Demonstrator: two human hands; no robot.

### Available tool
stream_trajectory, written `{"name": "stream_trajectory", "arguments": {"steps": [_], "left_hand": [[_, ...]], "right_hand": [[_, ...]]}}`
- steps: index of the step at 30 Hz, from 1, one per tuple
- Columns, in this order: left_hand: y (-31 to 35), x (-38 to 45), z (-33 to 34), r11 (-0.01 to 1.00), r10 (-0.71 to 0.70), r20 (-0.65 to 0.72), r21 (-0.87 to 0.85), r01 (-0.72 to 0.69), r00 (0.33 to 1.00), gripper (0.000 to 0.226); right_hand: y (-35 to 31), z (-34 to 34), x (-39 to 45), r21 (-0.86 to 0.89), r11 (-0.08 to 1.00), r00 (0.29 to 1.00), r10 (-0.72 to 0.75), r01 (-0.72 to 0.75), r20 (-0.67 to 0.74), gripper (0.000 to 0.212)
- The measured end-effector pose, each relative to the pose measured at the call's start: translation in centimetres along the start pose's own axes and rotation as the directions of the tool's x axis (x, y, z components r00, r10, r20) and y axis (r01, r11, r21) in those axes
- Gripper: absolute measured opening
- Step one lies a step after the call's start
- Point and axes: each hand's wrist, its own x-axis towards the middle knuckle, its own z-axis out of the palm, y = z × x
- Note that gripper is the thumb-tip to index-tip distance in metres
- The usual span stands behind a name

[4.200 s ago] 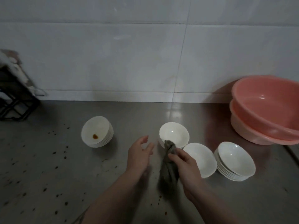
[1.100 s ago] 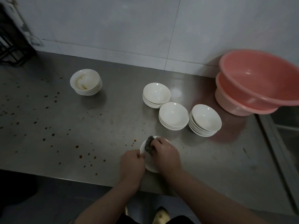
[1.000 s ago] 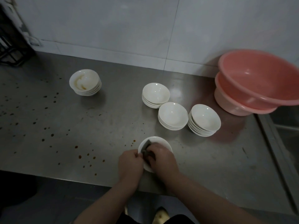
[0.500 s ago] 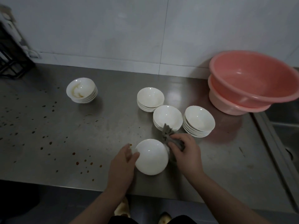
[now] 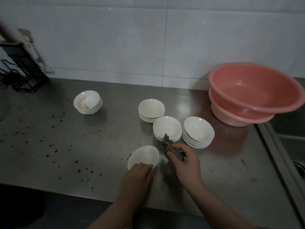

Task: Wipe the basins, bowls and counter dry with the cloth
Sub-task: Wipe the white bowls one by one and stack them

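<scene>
On the steel counter (image 5: pixel 102 146), close to its front edge, a single white bowl (image 5: pixel 143 156) lies tilted or turned over, its pale rounded surface facing up; which way it faces cannot be told for certain; the left hand (image 5: pixel 137 175) rests on its near rim, fingers laid over the edge and holding it; just beside the bowl, the right hand (image 5: pixel 184 164) clenches a bunched grey cloth (image 5: pixel 170 147), thumb and fingers curled round it, a corner of the cloth sticking up toward the middle stack of bowls (image 5: pixel 167 128); that stack stands between a back stack (image 5: pixel 151 109) and a right-hand stack (image 5: pixel 198 131), the three close together near the middle of the counter; a fourth stack (image 5: pixel 87 101) stands well apart toward the back left, its top bowl smeared with brown; dark brown spots (image 5: pixel 85 171) are scattered over the left half of the counter and toward the front edge; two pink basins (image 5: pixel 254 95), one nested in the other, sit at the back right corner against the tiled wall (image 5: pixel 132 38); a black wire rack (image 5: pixel 21 66) stands at the back left corner; a sink (image 5: pixel 290 134) lies beyond the counter's right edge.
</scene>
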Motion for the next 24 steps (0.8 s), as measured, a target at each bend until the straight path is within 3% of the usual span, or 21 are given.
{"name": "stream_trajectory", "arguments": {"steps": [1,3,5,7,8,11,13,16,19,21,24], "left_hand": [[0.4,0.4,-1.0,0.985,-0.143,-0.057,-0.108,0.136,0.988,0.020],[0.0,1.1,-2.4,0.852,-0.420,-0.095,-0.385,0.355,0.903,0.015],[-1.1,1.7,-3.9,0.589,-0.623,-0.009,-0.664,0.461,0.782,0.018],[-2.1,2.3,-5.3,0.261,-0.692,0.159,-0.854,0.450,0.704,0.017],[-2.4,2.5,-6.1,0.141,-0.683,0.223,-0.894,0.425,0.696,0.017],[-2.9,3.3,-8.3,-0.024,-0.636,0.282,-0.937,0.347,0.718,0.018],[-3.5,3.8,-9.6,-0.019,-0.612,0.263,-0.947,0.319,0.745,0.019],[-4.9,4.6,-11.7,0.102,-0.579,0.208,-0.941,0.324,0.788,0.018],[-6.1,5.7,-13.8,0.223,-0.512,0.186,-0.914,0.339,0.839,0.017],[-6.8,6.7,-15.2,0.275,-0.471,0.187,-0.898,0.344,0.862,0.018],[-8.1,8.2,-16.8,0.261,-0.422,0.186,-0.912,0.315,0.888,0.024]], "right_hand": [[-0.3,0.0,0.1,0.044,0.999,0.999,0.012,-0.013,0.037,0.023],[-1.2,0.2,0.2,0.129,0.991,0.993,0.003,-0.018,0.116,0.026],[-2.3,0.8,0.5,0.235,0.971,0.985,-0.001,-0.040,0.171,0.023],[-3.6,1.9,1.0,0.328,0.941,0.982,0.023,-0.085,0.188,0.019],[-4.2,2.4,1.3,0.345,0.933,0.981,0.038,-0.102,0.188,0.018],[-5.9,4.6,2.3,0.304,0.947,0.981,0.047,-0.104,0.189,0.014],[-6.7,6.4,2.8,0.250,0.962,0.981,0.062,-0.107,0.182,0.013],[-8.0,9.0,3.3,0.160,0.984,0.986,0.052,-0.078,0.157,0.013],[-9.9,11.3,3.6,0.190,0.982,0.993,-0.010,-0.012,0.116,0.022],[-11.0,12.7,3.5,0.143,0.980,0.982,-0.154,0.137,0.110,0.027],[-11.4,15.2,3.5,-0.055,0.932,0.933,-0.354,0.358,0.070,0.029]]}}
